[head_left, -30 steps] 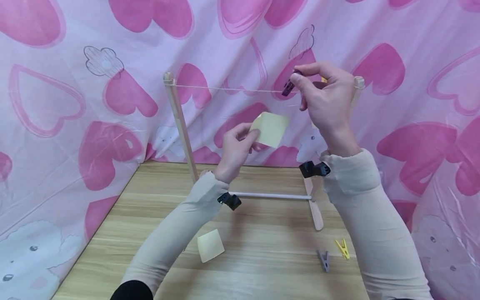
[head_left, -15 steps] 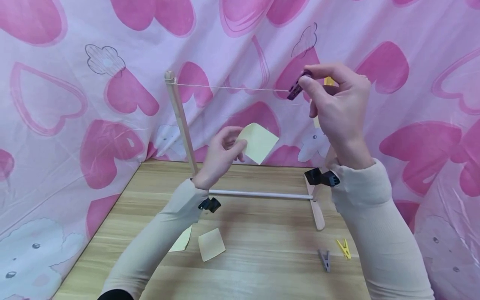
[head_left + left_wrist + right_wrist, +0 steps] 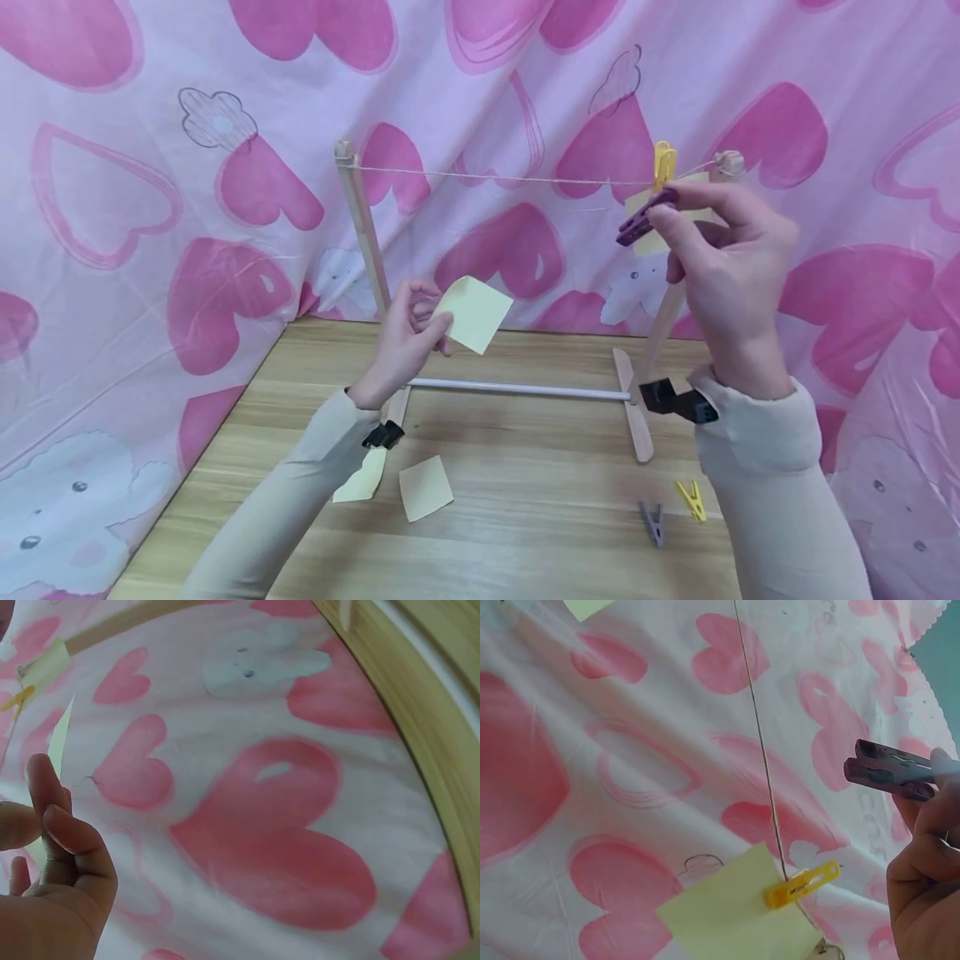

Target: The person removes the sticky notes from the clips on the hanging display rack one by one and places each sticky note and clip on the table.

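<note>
A pale yellow sticky note [image 3: 477,315] is pinched by one edge between the thumb and fingers of my left hand [image 3: 405,346], below the string and left of centre. My right hand [image 3: 738,275] pinches a dark purple clothespin [image 3: 637,223], its free end pointing left and down. Behind that hand a thin string [image 3: 487,177] runs between two wooden posts. Near its right end a yellow clothespin [image 3: 802,885] clips another yellow sticky note [image 3: 727,911] to the string; the right hand partly covers this note in the head view. The purple clothespin is apart from both notes.
A white rod [image 3: 517,388] joins the stand's wooden feet on the table [image 3: 525,542]. Two more sticky notes, one here [image 3: 426,489], lie at front left. A grey clothespin [image 3: 652,525] and a yellow one [image 3: 692,502] lie at front right. A heart-patterned curtain [image 3: 480,83] hangs behind.
My left hand has moved left and down with the sticky note, away from the string. The right hand has moved right and down with the purple clothespin, uncovering the yellow clothespin on the string.
</note>
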`<control>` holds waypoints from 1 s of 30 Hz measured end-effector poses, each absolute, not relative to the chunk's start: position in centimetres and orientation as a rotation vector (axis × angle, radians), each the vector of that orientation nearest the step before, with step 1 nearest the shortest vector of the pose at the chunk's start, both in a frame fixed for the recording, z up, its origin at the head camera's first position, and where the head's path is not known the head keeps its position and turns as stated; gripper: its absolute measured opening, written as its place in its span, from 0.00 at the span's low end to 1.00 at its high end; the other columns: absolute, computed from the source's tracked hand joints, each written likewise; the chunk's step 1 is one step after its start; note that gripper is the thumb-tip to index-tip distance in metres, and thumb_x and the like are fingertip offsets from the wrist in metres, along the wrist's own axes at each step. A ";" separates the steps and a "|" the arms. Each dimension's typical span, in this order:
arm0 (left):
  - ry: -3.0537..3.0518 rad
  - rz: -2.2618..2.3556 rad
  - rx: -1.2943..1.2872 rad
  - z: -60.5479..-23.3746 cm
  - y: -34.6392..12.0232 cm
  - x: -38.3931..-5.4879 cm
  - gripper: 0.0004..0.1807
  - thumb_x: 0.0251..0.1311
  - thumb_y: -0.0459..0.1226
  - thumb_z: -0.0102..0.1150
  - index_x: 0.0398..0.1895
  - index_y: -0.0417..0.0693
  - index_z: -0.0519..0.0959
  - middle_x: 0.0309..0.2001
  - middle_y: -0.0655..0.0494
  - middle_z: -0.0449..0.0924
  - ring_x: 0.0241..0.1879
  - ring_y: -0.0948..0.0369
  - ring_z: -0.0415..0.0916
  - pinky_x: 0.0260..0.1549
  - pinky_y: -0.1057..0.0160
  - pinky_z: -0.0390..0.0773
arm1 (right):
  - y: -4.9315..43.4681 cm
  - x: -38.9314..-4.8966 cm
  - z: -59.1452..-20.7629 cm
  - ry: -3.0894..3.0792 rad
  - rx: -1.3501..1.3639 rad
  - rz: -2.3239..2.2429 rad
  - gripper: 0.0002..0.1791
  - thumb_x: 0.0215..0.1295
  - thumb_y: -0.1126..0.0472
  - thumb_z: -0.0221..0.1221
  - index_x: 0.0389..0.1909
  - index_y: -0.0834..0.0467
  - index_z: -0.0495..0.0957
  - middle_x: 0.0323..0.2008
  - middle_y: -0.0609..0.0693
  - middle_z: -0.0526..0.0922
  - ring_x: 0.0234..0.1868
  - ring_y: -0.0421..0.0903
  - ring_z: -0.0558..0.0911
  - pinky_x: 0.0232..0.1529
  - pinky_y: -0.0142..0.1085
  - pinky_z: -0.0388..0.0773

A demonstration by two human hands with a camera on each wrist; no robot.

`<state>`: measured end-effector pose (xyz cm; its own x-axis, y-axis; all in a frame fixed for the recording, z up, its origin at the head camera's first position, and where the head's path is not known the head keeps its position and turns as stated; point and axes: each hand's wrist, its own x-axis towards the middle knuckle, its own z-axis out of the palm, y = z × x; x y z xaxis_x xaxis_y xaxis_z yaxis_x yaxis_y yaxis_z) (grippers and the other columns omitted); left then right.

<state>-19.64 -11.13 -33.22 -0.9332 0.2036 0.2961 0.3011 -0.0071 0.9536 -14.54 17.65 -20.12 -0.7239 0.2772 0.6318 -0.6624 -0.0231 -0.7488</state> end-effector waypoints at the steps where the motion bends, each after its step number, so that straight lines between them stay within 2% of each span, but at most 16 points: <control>1: -2.165 -2.097 -0.557 -33.5 -11.4 -19.6 0.17 0.64 0.25 0.51 0.52 0.36 0.59 0.36 0.44 0.77 0.17 0.62 0.73 0.20 0.64 0.79 | 17.9 -14.4 -20.4 -1.615 0.388 1.806 0.09 0.54 0.74 0.65 0.38 0.72 0.82 0.31 0.51 0.85 0.09 0.42 0.67 0.15 0.27 0.66; 5: -2.218 -1.997 -0.560 -34.7 -12.4 -19.3 0.14 0.66 0.26 0.49 0.52 0.35 0.62 0.37 0.42 0.74 0.17 0.61 0.74 0.20 0.66 0.78 | 19.0 -13.7 -21.8 -1.659 0.318 1.781 0.10 0.54 0.74 0.65 0.39 0.70 0.83 0.29 0.49 0.86 0.11 0.42 0.68 0.16 0.26 0.67; 9: -2.322 -1.854 -0.528 -35.9 -13.5 -19.0 0.10 0.69 0.29 0.48 0.51 0.39 0.69 0.28 0.42 0.75 0.17 0.59 0.76 0.22 0.66 0.77 | 19.9 -13.1 -23.3 -1.695 0.266 1.766 0.13 0.54 0.73 0.66 0.41 0.70 0.82 0.29 0.49 0.87 0.12 0.42 0.71 0.16 0.26 0.69; 12: -2.398 -1.764 -0.499 -36.7 -14.2 -18.8 0.10 0.69 0.31 0.48 0.51 0.43 0.74 0.18 0.42 0.74 0.17 0.60 0.77 0.20 0.68 0.72 | 20.5 -12.6 -24.3 -1.751 0.209 1.722 0.14 0.53 0.72 0.67 0.42 0.70 0.82 0.30 0.48 0.87 0.14 0.41 0.74 0.16 0.25 0.71; 14: -2.438 -1.722 -0.486 -37.4 -14.5 -18.7 0.11 0.69 0.30 0.47 0.51 0.43 0.76 0.17 0.44 0.76 0.17 0.61 0.76 0.17 0.69 0.68 | 20.9 -12.3 -25.1 -1.792 0.163 1.681 0.14 0.53 0.72 0.68 0.43 0.69 0.82 0.30 0.47 0.87 0.14 0.40 0.75 0.16 0.25 0.71; 18: -2.525 -1.680 -0.440 -38.9 -14.7 -18.5 0.14 0.68 0.30 0.48 0.52 0.45 0.77 0.17 0.41 0.77 0.15 0.64 0.73 0.11 0.70 0.58 | 21.7 -11.6 -26.7 -1.837 0.123 1.613 0.15 0.54 0.72 0.67 0.44 0.69 0.82 0.28 0.45 0.87 0.13 0.40 0.72 0.15 0.25 0.68; 20: -2.558 -1.677 -0.422 -39.7 -14.7 -18.4 0.15 0.67 0.30 0.49 0.53 0.46 0.78 0.19 0.38 0.78 0.14 0.65 0.71 0.10 0.71 0.57 | 22.1 -11.3 -27.5 -1.820 0.126 1.620 0.15 0.54 0.74 0.66 0.44 0.69 0.81 0.28 0.44 0.87 0.12 0.39 0.70 0.15 0.25 0.66; 21: -2.569 -1.679 -0.418 -40.1 -14.7 -18.3 0.15 0.67 0.30 0.50 0.54 0.46 0.78 0.26 0.34 0.80 0.13 0.66 0.71 0.10 0.71 0.56 | 22.4 -11.2 -27.9 -1.819 0.123 1.614 0.15 0.54 0.74 0.66 0.44 0.69 0.81 0.27 0.44 0.87 0.12 0.39 0.70 0.15 0.25 0.66; 24: -2.603 -1.685 -0.398 -41.2 -14.8 -18.3 0.16 0.66 0.30 0.51 0.55 0.45 0.77 0.27 0.31 0.80 0.12 0.65 0.69 0.09 0.71 0.56 | 22.9 -10.7 -29.1 -1.839 0.067 1.591 0.15 0.54 0.74 0.65 0.45 0.68 0.81 0.28 0.44 0.86 0.12 0.39 0.69 0.14 0.26 0.64; 27: -2.641 -1.679 -0.371 -42.2 -15.0 -18.2 0.16 0.65 0.30 0.53 0.55 0.44 0.77 0.25 0.35 0.80 0.12 0.65 0.69 0.09 0.71 0.58 | 23.4 -10.2 -30.3 -1.898 0.015 1.548 0.15 0.55 0.74 0.65 0.45 0.68 0.80 0.30 0.44 0.85 0.13 0.38 0.70 0.13 0.27 0.62; 28: -2.657 -1.678 -0.353 -42.5 -15.0 -18.2 0.16 0.65 0.30 0.53 0.55 0.44 0.76 0.18 0.38 0.77 0.11 0.65 0.69 0.09 0.71 0.58 | 23.5 -10.1 -30.9 -1.910 0.017 1.554 0.15 0.56 0.74 0.64 0.45 0.68 0.80 0.30 0.44 0.85 0.13 0.37 0.70 0.13 0.27 0.62; 30: -2.676 -1.674 -0.331 -43.3 -15.1 -18.2 0.16 0.64 0.30 0.54 0.55 0.43 0.77 0.17 0.41 0.77 0.12 0.64 0.70 0.09 0.71 0.59 | 23.7 -10.0 -32.0 -1.927 0.031 1.584 0.15 0.55 0.75 0.64 0.45 0.69 0.80 0.31 0.44 0.85 0.13 0.36 0.70 0.12 0.28 0.61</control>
<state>-18.16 -15.11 -43.28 -0.9778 0.1926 0.0829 0.1588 0.4220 0.8926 -9.95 23.73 -32.01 -0.7975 0.3653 0.4801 -0.4003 0.2751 -0.8741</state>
